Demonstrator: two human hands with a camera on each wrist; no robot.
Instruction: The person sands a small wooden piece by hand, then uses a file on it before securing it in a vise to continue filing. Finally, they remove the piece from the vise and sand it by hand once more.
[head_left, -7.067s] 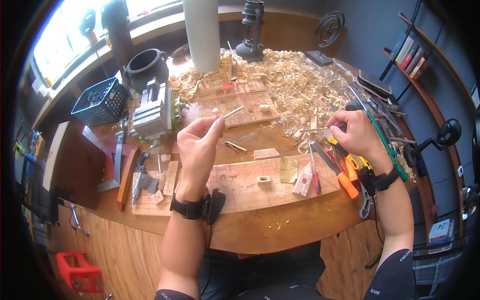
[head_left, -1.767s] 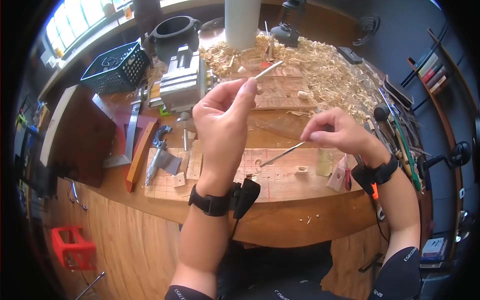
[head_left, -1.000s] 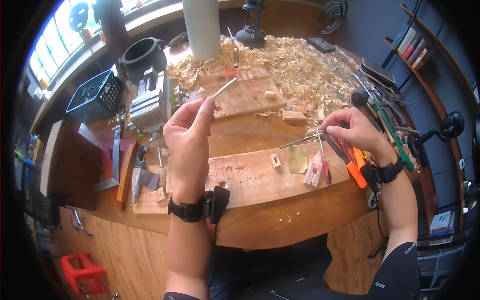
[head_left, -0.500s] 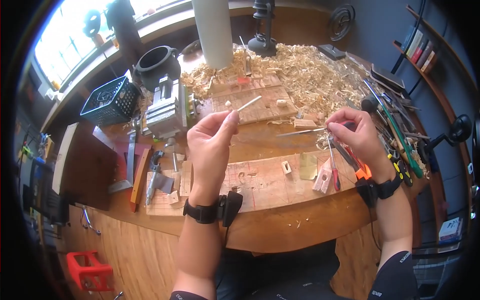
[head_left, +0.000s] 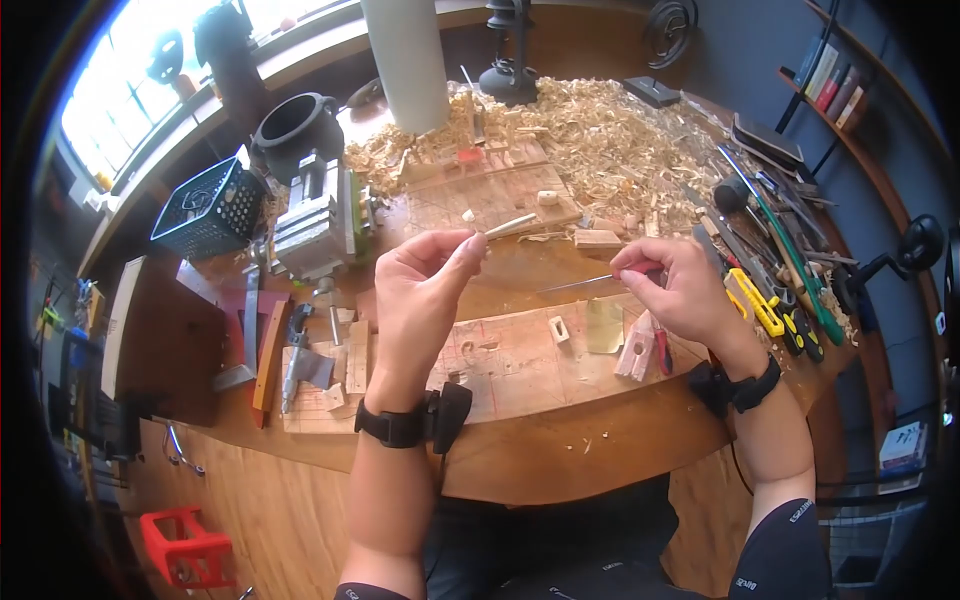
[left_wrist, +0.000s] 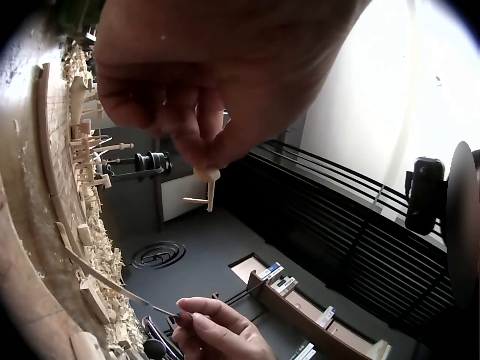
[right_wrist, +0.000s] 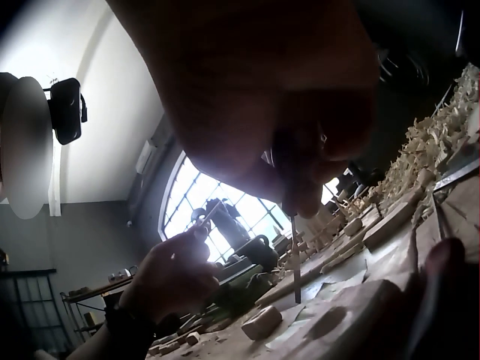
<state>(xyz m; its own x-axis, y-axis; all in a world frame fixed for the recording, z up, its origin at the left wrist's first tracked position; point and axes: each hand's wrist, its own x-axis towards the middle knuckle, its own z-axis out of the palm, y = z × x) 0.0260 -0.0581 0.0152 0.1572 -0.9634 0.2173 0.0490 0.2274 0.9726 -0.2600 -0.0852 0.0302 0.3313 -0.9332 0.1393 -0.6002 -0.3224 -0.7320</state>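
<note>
Thumb and fingertips of my left hand (head_left: 425, 300) pinch a slender pale wooden peg (head_left: 512, 225), which points up and to the right. In the left wrist view, this wooden piece (left_wrist: 211, 191) shows a rounded end at the fingertips and a thin side arm. My right hand (head_left: 680, 295) grips a slim flat-bladed metal tool (head_left: 580, 283), its blade aimed left towards the left hand but apart from the peg. In the right wrist view, the blade (right_wrist: 297, 277) drops from a narrow shank; fingers hide most of the handle. A small hollowed block (head_left: 559, 329) lies below on the marked board (head_left: 520, 370).
A vise (head_left: 318, 220) and a teal basket (head_left: 210, 210) stand at left, with a black pot (head_left: 290, 130) behind. Wood shavings (head_left: 630, 140) heap at the back. Knives, including a yellow one (head_left: 757, 302), and other tools crowd the right. A pink notched block (head_left: 637, 350) sits by yellowish paper (head_left: 605, 325).
The right hand has swung from the board to the right, then back left, keeping the tool. The hollowed block has turned, and a flat wood piece now lies nearer the shavings.
</note>
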